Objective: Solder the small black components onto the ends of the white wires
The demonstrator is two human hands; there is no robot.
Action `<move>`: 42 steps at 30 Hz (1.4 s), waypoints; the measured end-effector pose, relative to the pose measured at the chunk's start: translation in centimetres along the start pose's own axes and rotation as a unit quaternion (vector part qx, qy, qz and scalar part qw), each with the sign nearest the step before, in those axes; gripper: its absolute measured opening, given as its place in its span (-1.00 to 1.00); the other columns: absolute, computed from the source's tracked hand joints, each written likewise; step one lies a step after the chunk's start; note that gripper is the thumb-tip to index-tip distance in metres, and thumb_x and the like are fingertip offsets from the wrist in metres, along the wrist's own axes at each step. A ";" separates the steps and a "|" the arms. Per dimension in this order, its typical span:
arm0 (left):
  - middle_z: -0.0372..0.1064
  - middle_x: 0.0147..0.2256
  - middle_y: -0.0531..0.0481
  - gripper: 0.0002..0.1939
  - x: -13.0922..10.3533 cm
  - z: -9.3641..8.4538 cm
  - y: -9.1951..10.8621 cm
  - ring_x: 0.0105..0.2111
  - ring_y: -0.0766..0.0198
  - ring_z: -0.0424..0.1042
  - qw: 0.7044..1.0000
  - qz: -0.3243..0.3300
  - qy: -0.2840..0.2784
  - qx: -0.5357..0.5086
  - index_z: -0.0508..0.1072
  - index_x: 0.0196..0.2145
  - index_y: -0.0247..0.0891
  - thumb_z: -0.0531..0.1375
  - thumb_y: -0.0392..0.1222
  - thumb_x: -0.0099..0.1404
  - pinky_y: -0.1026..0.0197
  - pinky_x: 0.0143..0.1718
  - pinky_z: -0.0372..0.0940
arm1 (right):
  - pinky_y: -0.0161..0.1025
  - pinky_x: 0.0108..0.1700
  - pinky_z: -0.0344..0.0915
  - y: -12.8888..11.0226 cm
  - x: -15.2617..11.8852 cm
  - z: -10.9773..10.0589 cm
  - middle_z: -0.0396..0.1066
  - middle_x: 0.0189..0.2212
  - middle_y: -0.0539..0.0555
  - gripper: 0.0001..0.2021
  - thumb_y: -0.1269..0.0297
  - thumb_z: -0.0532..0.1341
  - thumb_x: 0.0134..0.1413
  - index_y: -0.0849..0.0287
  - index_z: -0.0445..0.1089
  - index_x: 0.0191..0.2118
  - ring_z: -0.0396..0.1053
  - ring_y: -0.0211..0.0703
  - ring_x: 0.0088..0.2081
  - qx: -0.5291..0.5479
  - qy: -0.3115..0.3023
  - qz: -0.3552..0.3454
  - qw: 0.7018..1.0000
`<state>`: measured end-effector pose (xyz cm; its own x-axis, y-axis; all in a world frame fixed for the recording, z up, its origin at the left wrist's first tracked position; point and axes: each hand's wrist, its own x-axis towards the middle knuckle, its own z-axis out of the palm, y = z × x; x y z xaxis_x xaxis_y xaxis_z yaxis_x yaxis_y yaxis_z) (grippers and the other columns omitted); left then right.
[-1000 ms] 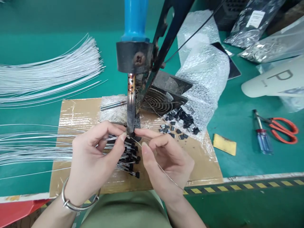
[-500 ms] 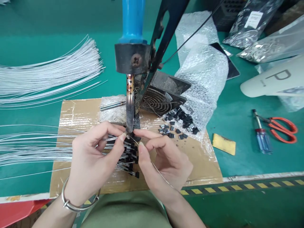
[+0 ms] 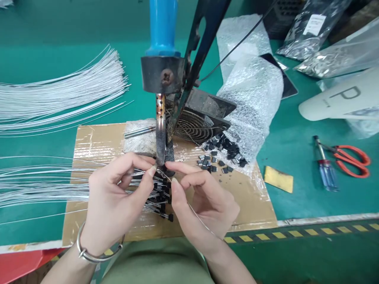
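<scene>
mid-frame, our left fingers [image 3: 145, 182] pinch wire [image 3: 137, 173], our right fingers [image 3: 178, 197] a thin strand [image 3: 199, 217]; slipping against the iron [image 3: 160, 146] could burn us.

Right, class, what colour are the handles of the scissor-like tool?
The looped handles are orange-red, seen best in the head view.

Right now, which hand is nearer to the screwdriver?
The right. The right hand is left of the screwdriver; the left hand is farther left, on the right hand's far side.
</scene>
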<state>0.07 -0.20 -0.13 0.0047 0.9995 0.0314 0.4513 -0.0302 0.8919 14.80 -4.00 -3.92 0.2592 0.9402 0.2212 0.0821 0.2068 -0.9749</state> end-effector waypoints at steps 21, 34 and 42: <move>0.63 -0.28 0.12 -0.89 -0.1 -0.1 -0.2 -0.33 0.30 0.56 1.000 -0.010 -0.005 0.008 0.59 -0.37 -0.11 0.35 -0.31 0.28 0.29 -0.44 0.29 | -0.16 0.00 0.59 0.1 0.0 0.2 0.69 -0.06 0.13 -0.80 0.56 0.32 0.22 0.08 0.43 -0.28 0.68 -0.09 -0.07 -0.011 0.006 -0.023 1.000; 0.63 -0.30 0.09 -0.90 -0.1 0.0 -0.3 -0.36 0.30 0.54 1.000 -0.013 -0.005 0.020 0.58 -0.39 -0.13 0.34 -0.30 0.28 0.29 -0.54 0.20 | -0.15 0.03 0.57 0.3 0.0 0.1 0.69 -0.05 0.11 -0.79 0.58 0.32 0.22 0.08 0.44 -0.27 0.67 -0.08 -0.05 -0.006 -0.006 -0.012 1.000; 0.64 -0.28 0.10 -0.89 0.0 0.0 -0.2 -0.30 0.26 0.57 1.000 -0.005 -0.003 0.027 0.59 -0.38 -0.11 0.35 -0.29 0.29 0.27 -0.47 0.28 | -0.15 0.00 0.60 0.2 0.1 0.2 0.70 -0.10 0.12 -0.81 0.55 0.32 0.23 0.08 0.43 -0.28 0.68 -0.09 -0.10 -0.013 0.007 -0.025 1.000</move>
<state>0.00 -0.16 -0.33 0.0042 0.9998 0.0198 0.4985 -0.0193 0.8667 14.62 -3.83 -4.07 0.2677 0.9247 0.2706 0.1206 0.2465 -0.9616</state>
